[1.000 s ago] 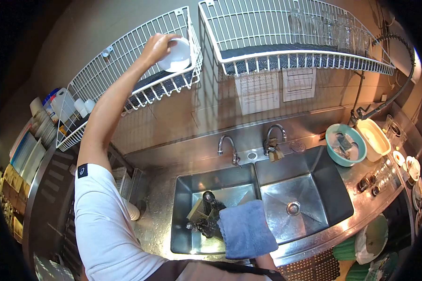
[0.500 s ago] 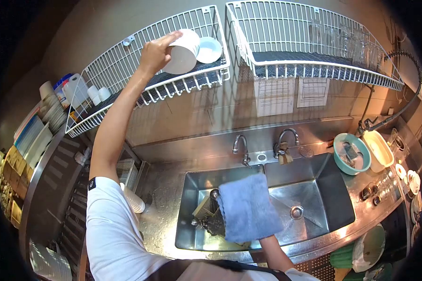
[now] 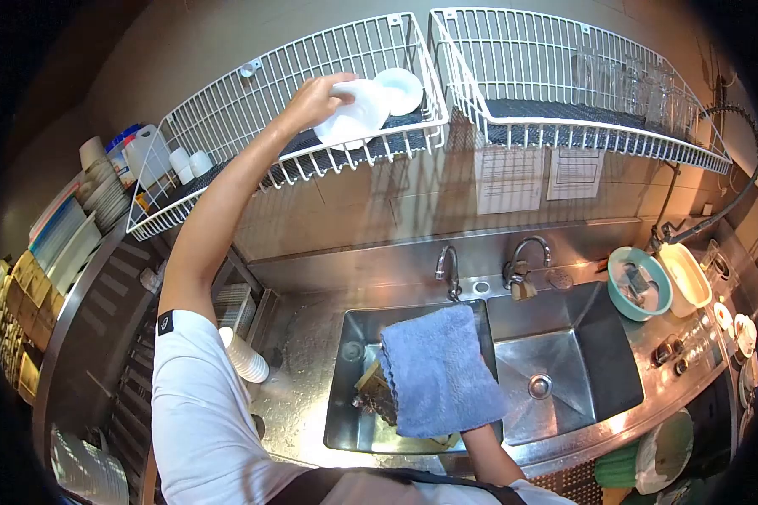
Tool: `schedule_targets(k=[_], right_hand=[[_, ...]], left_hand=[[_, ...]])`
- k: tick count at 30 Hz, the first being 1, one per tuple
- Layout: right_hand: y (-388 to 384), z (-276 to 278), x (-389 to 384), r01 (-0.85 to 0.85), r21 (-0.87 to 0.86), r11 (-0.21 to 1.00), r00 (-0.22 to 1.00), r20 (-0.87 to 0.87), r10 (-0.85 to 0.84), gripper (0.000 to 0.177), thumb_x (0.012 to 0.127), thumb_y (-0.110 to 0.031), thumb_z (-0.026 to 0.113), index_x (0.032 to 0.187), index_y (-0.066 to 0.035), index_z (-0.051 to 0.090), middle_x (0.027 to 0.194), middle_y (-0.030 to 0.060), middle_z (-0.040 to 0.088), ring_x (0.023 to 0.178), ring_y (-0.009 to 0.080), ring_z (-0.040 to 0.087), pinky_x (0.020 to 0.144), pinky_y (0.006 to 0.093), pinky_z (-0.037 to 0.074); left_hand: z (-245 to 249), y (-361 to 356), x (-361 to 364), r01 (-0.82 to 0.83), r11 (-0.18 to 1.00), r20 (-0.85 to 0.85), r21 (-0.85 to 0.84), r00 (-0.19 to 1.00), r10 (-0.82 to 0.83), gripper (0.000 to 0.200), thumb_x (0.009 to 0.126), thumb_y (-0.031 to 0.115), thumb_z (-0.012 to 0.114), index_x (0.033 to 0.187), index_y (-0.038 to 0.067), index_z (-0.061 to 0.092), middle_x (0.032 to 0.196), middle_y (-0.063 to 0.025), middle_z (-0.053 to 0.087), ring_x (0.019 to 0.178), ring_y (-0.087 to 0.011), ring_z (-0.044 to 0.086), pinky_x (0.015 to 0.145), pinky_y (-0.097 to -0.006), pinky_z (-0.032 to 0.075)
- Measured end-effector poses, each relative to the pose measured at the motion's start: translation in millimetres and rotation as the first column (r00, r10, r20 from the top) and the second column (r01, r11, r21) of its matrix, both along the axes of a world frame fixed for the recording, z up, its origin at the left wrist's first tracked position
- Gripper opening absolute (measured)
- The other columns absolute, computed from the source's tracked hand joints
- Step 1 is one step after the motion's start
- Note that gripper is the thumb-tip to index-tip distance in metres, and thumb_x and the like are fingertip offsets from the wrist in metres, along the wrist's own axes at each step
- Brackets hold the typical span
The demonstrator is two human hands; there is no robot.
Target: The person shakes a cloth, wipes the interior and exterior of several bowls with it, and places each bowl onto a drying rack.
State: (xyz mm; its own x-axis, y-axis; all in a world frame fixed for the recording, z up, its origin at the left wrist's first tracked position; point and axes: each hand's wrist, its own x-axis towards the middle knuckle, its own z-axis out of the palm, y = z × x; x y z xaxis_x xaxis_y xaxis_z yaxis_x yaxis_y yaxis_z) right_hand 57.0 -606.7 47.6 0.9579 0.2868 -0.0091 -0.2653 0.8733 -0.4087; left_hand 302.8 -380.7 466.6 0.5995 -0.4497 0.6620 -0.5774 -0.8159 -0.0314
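Observation:
My left hand [image 3: 320, 99] is raised to the left wire rack [image 3: 307, 164], its fingers closed on the rim of tilted white bowls [image 3: 355, 116]. Beside them on the rack rests another white bowl [image 3: 400, 91], turned on its side. A blue towel [image 3: 440, 370] covers my right hand [image 3: 483, 441], which holds it up over the left sink [image 3: 338, 396]. Only the wrist end of that hand shows, as the towel hides the fingers. Partly behind the towel, a brownish object [image 3: 372, 389] lies in the left sink.
Two faucets [image 3: 448, 271] rise behind the sinks. The right sink [image 3: 522, 349] has a drain. A teal basin [image 3: 619, 290] and cream tub [image 3: 686, 278] stand at right, with glasses [image 3: 640, 88] on the right rack. Stacked cups [image 3: 244, 355] lie on the left counter.
My left hand has brought the white bowls lower and tilted them differently against the rack. The view has shifted slightly. My right hand stays under the towel over the left sink.

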Motion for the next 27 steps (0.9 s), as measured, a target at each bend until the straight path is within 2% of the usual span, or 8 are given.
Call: schedule_targets(k=[2,5,6,10,15,17,25,27], right_hand=[[3,-8,-7,0.001,-0.004,1.0,1.0,-0.021,-0.001,0.056,0.083,-0.047,0.057,0.12,-0.005,0.047,0.116,0.0128,0.052,0.106,0.0267,0.052,0.092,0.0392,0.043],[4,-20,-22,0.0,-0.014,1.0,0.998,-0.056,-0.001,0.057,0.084,-0.047,0.057,0.12,-0.005,0.047,0.116,0.0129,0.052,0.106,0.0269,0.052,0.092,0.0393,0.042],[4,-25,-29,0.003,-0.017,1.0,0.998,-0.069,-0.004,0.057,0.084,-0.047,0.057,0.12,-0.005,0.047,0.117,0.0129,0.052,0.106,0.0269,0.052,0.093,0.0394,0.042],[2,-35,-49,0.011,-0.031,0.999,0.995,-0.1,-0.014,0.057,0.084,-0.048,0.056,0.121,-0.005,0.047,0.117,0.0131,0.052,0.107,0.0271,0.052,0.093,0.0396,0.042],[1,-31,-64,0.033,-0.017,0.999,0.995,-0.097,-0.034,0.058,0.085,-0.049,0.056,0.122,-0.005,0.046,0.118,0.0132,0.052,0.107,0.0273,0.051,0.093,0.0399,0.042],[2,-24,-66,0.051,0.003,0.999,0.996,-0.079,-0.05,0.059,0.085,-0.049,0.056,0.122,-0.005,0.046,0.118,0.0133,0.052,0.107,0.0274,0.051,0.093,0.04,0.042],[7,51,-45,0.086,0.161,0.983,0.992,0.072,-0.099,0.06,0.086,-0.051,0.055,0.123,-0.005,0.046,0.119,0.0136,0.052,0.108,0.0278,0.051,0.094,0.0404,0.042],[6,78,-38,0.096,0.207,0.974,0.985,0.122,-0.123,0.06,0.086,-0.051,0.054,0.123,-0.005,0.046,0.119,0.0136,0.052,0.108,0.0279,0.051,0.094,0.0405,0.042]], left_hand=[[-5,10,5,0.075,0.989,0.023,-0.129,0.997,-0.072,0.037,0.08,0.007,0.062,0.117,0.009,0.061,0.103,-0.0171,0.066,0.089,-0.0273,0.066,0.076,-0.0391,0.052],[-4,23,3,0.029,0.996,0.003,-0.083,1.0,-0.029,0.036,0.081,0.005,0.062,0.117,0.007,0.06,0.106,-0.0148,0.064,0.092,-0.0242,0.065,0.077,-0.0361,0.052],[-6,21,0,0.112,0.949,-0.199,-0.294,0.964,-0.175,0.036,0.082,0.005,0.06,0.118,0.008,0.06,0.103,-0.0141,0.065,0.091,-0.0224,0.064,0.077,-0.0333,0.051],[-4,6,-11,0.068,0.98,-0.145,-0.187,0.985,-0.096,0.036,0.085,0.007,0.059,0.119,0.018,0.061,0.1,-0.013,0.068,0.085,-0.0214,0.066,0.073,-0.0335,0.051],[-10,6,-14,0.051,0.977,-0.106,-0.205,0.992,-0.075,0.036,0.085,0.004,0.056,0.119,0.015,0.062,0.103,-0.0133,0.067,0.087,-0.0217,0.066,0.076,-0.0341,0.051],[-10,6,-21,0.104,0.97,-0.031,-0.218,0.993,-0.114,0.034,0.085,0.006,0.057,0.116,0.015,0.064,0.096,-0.014,0.069,0.082,-0.0222,0.068,0.073,-0.0337,0.051],[-9,15,-11,0.136,0.946,0.062,-0.296,0.99,-0.123,0.032,0.08,0.006,0.058,0.11,0.011,0.066,0.094,-0.0164,0.069,0.082,-0.0228,0.068,0.074,-0.0332,0.051],[-8,24,-1,0.024,0.9,0.074,-0.435,0.997,0.009,0.027,0.08,0.007,0.058,0.105,0.01,0.068,0.09,-0.0141,0.069,0.08,-0.0214,0.068,0.073,-0.0331,0.05]])
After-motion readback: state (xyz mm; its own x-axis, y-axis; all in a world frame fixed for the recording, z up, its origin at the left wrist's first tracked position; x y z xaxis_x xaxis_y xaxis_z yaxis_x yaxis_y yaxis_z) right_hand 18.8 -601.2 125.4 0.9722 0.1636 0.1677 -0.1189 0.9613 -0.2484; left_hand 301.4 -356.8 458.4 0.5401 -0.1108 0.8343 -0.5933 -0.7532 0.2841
